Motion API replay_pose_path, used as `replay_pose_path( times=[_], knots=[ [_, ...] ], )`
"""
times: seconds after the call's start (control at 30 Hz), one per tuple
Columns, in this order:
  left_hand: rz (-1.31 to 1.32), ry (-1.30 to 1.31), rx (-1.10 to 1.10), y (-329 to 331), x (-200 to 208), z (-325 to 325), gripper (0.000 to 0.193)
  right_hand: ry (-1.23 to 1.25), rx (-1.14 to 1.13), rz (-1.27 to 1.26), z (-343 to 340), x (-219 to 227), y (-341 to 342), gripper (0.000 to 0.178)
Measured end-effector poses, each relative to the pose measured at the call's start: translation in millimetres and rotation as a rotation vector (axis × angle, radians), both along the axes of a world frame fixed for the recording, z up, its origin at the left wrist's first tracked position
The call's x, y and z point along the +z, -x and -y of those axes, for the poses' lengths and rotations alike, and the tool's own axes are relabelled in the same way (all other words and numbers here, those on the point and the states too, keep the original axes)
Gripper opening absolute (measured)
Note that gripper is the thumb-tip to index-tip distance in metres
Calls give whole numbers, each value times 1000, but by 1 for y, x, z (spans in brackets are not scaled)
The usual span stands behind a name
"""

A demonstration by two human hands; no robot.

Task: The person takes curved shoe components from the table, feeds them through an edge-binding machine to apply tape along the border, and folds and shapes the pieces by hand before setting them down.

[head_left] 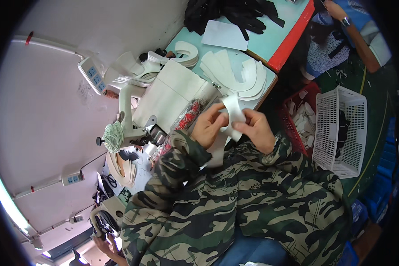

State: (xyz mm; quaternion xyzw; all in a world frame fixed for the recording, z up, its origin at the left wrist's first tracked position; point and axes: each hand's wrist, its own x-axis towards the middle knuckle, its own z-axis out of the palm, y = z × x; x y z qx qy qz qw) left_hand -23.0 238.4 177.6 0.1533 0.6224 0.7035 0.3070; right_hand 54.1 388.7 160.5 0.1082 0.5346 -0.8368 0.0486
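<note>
A white, curved, flexible strip (233,108) is held in front of my chest between both hands. My left hand (209,125) pinches it from the left, thumb bent over it. From the other side my right hand (257,131) grips the strip between thumb and fingers. A further white length (217,153) hangs below my left hand; whether it belongs to the same strip I cannot tell. Just beyond my hands, stacked white curved pieces (248,82) lie on the pale table, some fanned out.
A sewing machine (127,104) stands at the left, with a cream board (170,93) beside it. More curved pieces (186,52) and black cloth items (239,13) lie farther back. On the right are a red crate (292,97), a white basket (361,115) and a co-worker's arm (359,42).
</note>
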Motion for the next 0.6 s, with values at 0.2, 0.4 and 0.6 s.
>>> replay_pose_path(
  times=[0.2,0.4,0.6],
  knots=[
    [-123,-44,130,-2,15,-1,11,-172,249,25,-7,25,0,27],
    [-165,40,-79,-7,33,16,14,-19,38,-77,-10,35,24,17],
    [-76,-48,-6,-8,31,22,27,14,113,-140,-6,45,25,18]
  ],
)
